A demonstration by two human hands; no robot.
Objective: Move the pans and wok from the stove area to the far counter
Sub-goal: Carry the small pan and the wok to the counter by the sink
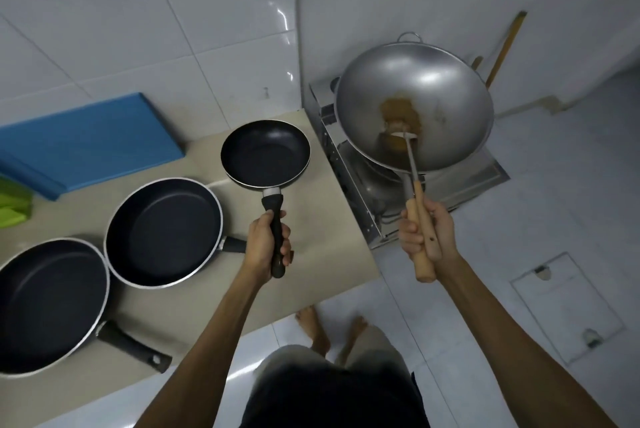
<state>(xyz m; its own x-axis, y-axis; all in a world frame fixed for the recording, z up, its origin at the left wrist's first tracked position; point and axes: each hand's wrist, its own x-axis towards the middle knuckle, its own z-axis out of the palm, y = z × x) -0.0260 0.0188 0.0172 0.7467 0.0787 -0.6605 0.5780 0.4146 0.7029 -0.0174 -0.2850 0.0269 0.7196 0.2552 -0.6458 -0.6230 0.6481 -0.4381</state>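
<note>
- Steel wok [415,105], right of centre, tilts above the stove [478,181]; right hand [424,237] clenches its wooden handle.
- Left hand [268,242] grips the small black pan [265,154] at centre.
- Carrying step seems underway; next, both need level transport to the far counter.
- Two larger pans [162,233] rest lower left.

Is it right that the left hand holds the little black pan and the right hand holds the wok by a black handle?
Not quite. The head view shows the right hand holding the wok by a wooden handle, not a black one. The rest is right: the left hand holds the little black pan.
</note>
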